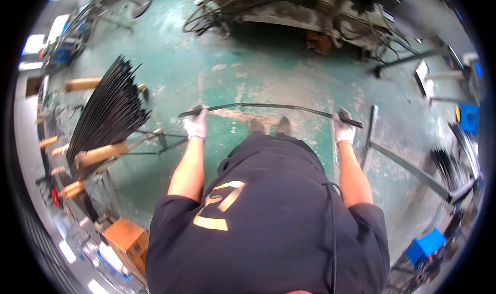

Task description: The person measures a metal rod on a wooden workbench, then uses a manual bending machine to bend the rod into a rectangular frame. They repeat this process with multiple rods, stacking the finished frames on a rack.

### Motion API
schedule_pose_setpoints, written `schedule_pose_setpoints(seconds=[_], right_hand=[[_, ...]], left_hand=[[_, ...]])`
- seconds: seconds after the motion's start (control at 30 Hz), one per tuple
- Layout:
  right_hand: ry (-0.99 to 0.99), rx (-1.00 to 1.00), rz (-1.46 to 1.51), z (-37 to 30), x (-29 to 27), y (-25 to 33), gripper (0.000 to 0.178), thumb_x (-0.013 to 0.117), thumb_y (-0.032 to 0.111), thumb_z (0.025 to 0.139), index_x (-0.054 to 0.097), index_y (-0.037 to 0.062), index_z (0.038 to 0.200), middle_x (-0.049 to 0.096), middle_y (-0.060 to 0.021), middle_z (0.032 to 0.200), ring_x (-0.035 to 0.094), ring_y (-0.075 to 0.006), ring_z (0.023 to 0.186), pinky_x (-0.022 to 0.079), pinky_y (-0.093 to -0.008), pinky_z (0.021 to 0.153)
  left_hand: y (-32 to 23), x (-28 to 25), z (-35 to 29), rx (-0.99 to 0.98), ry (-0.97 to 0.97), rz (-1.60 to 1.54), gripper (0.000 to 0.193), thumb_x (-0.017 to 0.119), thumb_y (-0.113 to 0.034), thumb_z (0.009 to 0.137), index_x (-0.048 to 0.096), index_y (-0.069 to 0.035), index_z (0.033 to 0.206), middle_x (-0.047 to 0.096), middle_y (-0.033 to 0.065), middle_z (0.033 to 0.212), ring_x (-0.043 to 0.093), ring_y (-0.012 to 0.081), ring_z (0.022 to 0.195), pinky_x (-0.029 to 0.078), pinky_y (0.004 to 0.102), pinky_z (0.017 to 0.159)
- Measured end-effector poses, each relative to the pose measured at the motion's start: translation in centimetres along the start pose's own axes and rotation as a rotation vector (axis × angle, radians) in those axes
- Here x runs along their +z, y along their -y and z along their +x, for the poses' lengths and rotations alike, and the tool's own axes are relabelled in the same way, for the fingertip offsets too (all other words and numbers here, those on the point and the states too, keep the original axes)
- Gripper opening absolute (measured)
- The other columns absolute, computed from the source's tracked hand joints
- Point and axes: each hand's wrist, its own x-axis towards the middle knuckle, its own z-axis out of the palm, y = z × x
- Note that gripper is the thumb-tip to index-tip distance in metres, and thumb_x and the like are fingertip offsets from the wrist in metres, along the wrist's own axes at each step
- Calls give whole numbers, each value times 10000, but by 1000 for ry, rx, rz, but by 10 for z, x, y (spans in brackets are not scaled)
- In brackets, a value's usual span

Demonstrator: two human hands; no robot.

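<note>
A long, thin dark metal rod with slight bends spans the space in front of my body, above the floor. My left hand, in a pale glove, is closed round it near its left end. Near the other end my gloved right hand grips the same rod. Both arms reach forward, well apart. To the left of my left hand, a thick stack of similar dark rods rests on a rack with tan roll-like supports.
A machine with hanging cables stands ahead on the green floor. At the right is a metal frame, with more dark rods beyond it. A blue bin sits lower right, a wooden box lower left.
</note>
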Motion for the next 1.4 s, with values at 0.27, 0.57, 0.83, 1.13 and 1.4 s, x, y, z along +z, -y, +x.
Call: schedule_pose_setpoints(seconds=[0.27,0.57,0.83,1.13,1.4], right_hand=[[126,-59,-48,11,-8,-7,316,664,288,953,709,38,1142,742,-85,1065,677,-179,1009,487,-310,950],[230,-200,-84,13,-10,60,307,590,299,974,695,12,947,673,-66,787,622,-180,739,493,-343,748],[419,-585,-355,-9,57,120,259,590,254,948,657,15,873,624,-111,745,594,-236,709,477,-369,696],[569,-1199,-475,-127,196,229,295,604,255,947,697,-22,907,692,-141,756,664,-267,679,511,-396,685],[749,-1024,-426,-252,313,304,288,602,254,968,714,-11,955,686,-134,723,665,-223,661,514,-356,655]], left_hand=[[20,14,-11,72,-109,131,191,708,-161,896,729,-51,1051,739,85,946,676,179,900,526,332,862],[-67,-44,-71,-88,-274,88,179,687,-117,865,721,-49,1028,736,124,963,707,221,928,533,328,867],[-13,-149,-120,-161,-585,-176,155,704,-42,837,720,-45,991,735,69,942,684,156,896,533,299,854],[75,-334,-175,-257,-902,-1,133,726,-83,813,731,-86,946,741,76,881,705,189,849,543,325,811],[122,-472,-199,-254,-1095,-57,107,740,-99,828,737,-79,933,742,79,867,712,197,813,546,317,795]])
